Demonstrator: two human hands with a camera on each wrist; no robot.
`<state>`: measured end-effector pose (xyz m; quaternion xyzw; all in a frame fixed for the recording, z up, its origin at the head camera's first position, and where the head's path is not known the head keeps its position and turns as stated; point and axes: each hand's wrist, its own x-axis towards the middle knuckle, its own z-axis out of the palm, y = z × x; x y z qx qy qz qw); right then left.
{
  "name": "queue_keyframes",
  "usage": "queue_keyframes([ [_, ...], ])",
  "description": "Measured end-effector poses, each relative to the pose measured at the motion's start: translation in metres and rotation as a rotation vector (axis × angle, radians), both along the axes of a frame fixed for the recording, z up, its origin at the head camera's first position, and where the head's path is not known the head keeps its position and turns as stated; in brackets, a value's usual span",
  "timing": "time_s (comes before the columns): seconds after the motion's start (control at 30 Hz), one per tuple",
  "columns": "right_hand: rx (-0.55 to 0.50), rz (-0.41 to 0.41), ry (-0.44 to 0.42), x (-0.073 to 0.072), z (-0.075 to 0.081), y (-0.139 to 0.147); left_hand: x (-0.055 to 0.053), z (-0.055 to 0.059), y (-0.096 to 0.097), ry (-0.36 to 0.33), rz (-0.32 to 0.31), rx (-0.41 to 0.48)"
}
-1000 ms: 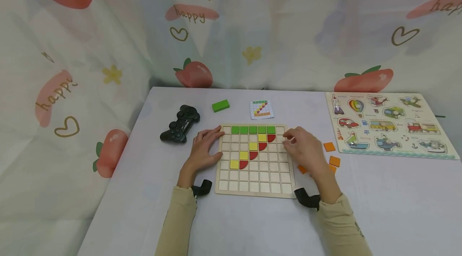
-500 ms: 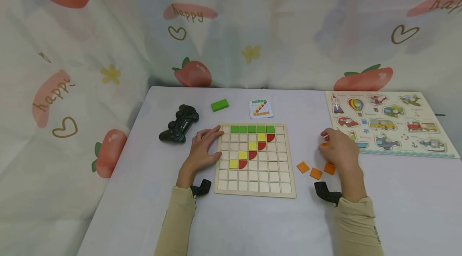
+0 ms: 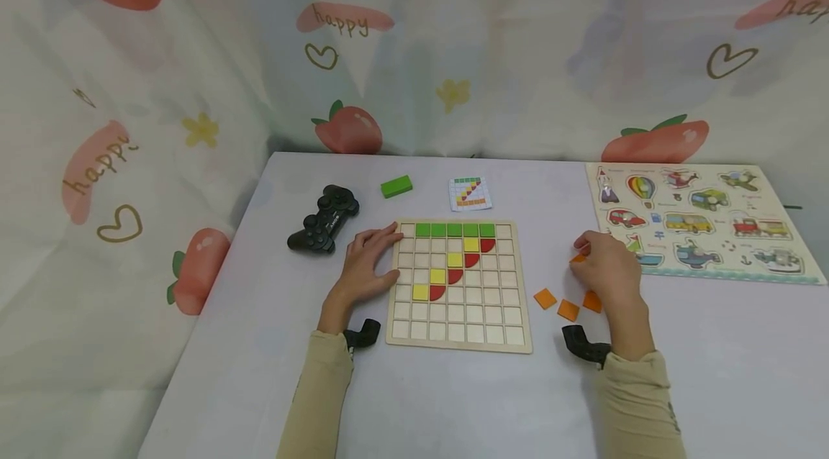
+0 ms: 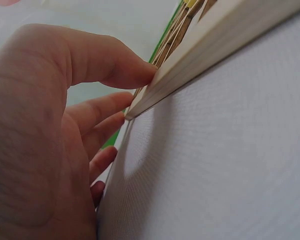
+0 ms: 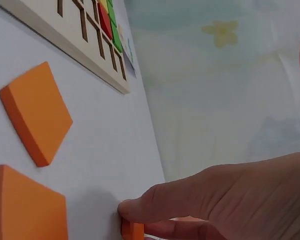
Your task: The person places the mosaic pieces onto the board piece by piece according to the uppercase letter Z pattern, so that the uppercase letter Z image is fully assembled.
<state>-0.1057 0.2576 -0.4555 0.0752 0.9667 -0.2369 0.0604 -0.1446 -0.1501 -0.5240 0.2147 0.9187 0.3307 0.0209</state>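
A wooden grid board [image 3: 458, 350] lies mid-table, with green and yellow squares and red quarter-round pieces [image 3: 437, 293] set in its cells. My left hand [image 3: 364, 273] rests along the board's left edge with fingers spread; in the left wrist view its thumb [image 4: 135, 75] touches the wooden frame. To the right of the board, my right hand [image 3: 609, 270] pinches an orange square tile [image 5: 133, 230] between thumb and fingers, close over the table. Several more orange square tiles [image 3: 545, 298] lie between that hand and the board.
Behind the board lie a small pattern card [image 3: 470, 194] and a green block [image 3: 396, 187]. A black game controller [image 3: 324, 220] sits at the left. A picture puzzle board [image 3: 706, 221] of vehicles lies at the back right, just beyond the right hand.
My right hand has left the board's right edge and moved right to the orange tiles, where it now has one in its fingers. The left hand stays at the board.
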Motion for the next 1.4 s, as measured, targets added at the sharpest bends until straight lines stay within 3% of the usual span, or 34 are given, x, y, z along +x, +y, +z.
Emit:
queue_keyframes([
  [0.13, -0.016, 0.031, 0.042, -0.003, 0.001, -0.010, -0.002, 0.001, 0.001, 0.009, -0.005, -0.006],
  [0.3, -0.111, 0.128, 0.089, -0.004, 0.003, -0.041, -0.003, 0.001, 0.001, 0.011, 0.003, 0.000],
  [0.43, -0.157, 0.265, 0.141, 0.003, -0.004, -0.086, 0.000, -0.001, 0.001, -0.007, 0.008, -0.003],
  [0.6, -0.161, 0.501, 0.229, 0.019, -0.011, -0.147, 0.001, -0.001, 0.001, 0.002, -0.002, -0.008],
  [0.77, -0.136, 0.669, 0.293, 0.033, -0.017, -0.183, 0.000, 0.001, 0.001, 0.008, -0.004, -0.005],
  [1.07, -0.141, 0.707, 0.367, 0.037, -0.028, -0.196, 0.000, 0.002, 0.001, -0.008, 0.005, -0.018],
  [1.4, -0.149, 0.698, 0.354, 0.035, -0.025, -0.193, 0.001, 0.003, 0.000, -0.019, 0.004, -0.020],
])
